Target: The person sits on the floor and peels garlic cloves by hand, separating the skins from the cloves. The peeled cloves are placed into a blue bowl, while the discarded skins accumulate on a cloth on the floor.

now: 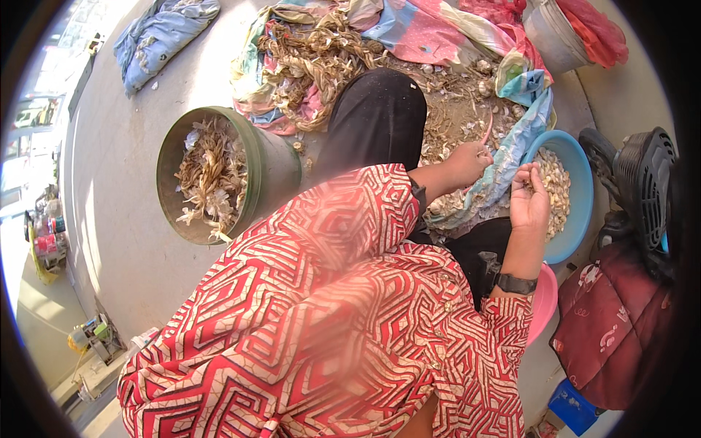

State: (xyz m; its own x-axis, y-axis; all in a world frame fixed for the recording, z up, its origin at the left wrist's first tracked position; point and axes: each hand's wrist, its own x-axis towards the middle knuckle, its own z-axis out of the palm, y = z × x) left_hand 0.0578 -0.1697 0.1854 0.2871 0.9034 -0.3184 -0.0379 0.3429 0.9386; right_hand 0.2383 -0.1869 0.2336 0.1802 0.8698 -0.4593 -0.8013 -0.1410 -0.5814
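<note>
My left hand (469,163) is half curled above a spread cloth (493,174) strewn with garlic skins and soil. A thin pinkish strip (487,129) shows just beyond its fingers; whether the hand grips it is unclear. My right hand (530,200), palm up with bent fingers, is over the near rim of a blue plastic bowl (584,219). Garlic cloves (553,189) lie heaped in that bowl. Anything between the right fingertips is too small to make out. Several whole garlic bulbs (485,87) rest among the debris on the cloth.
A green-rimmed bucket (274,164) lies tipped at left, with braided dry garlic stalks (211,164) inside. More stalks (323,65) are piled ahead. A pink basin (542,306), a maroon quilted cushion (608,328) and a white bucket (558,41) stand at right. Folded blue cloth (164,41) lies far left.
</note>
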